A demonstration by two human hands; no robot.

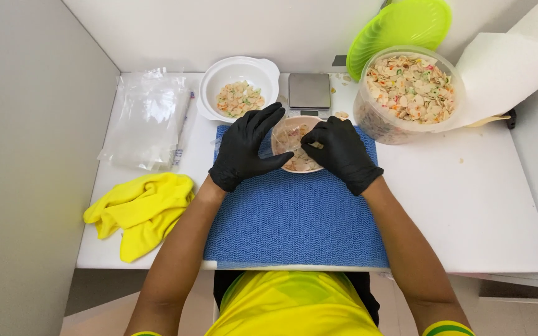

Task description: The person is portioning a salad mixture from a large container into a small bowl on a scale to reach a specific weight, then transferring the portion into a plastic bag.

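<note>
The person wears black gloves on both hands, the left hand (244, 148) and the right hand (342, 152). The arms are bare. The shirt is bright yellow with green stripes on the sleeves.

Both hands wore black gloves. Left hand (245, 149) lay spread against the left side of a small clear bowl of pale shell-shaped pieces (296, 146); right hand (341, 153) reached into it, fingertips pinched. Bowl sat on a blue textured mat (294, 218). Beyond the hands: silver scale (309, 92), white bowl (238, 87). Beyond the right hand: large clear tub of the mix (409, 93), green lid (400, 28). Left of the left hand: yellow cloth (139, 210), clear bags (144, 118).
</note>
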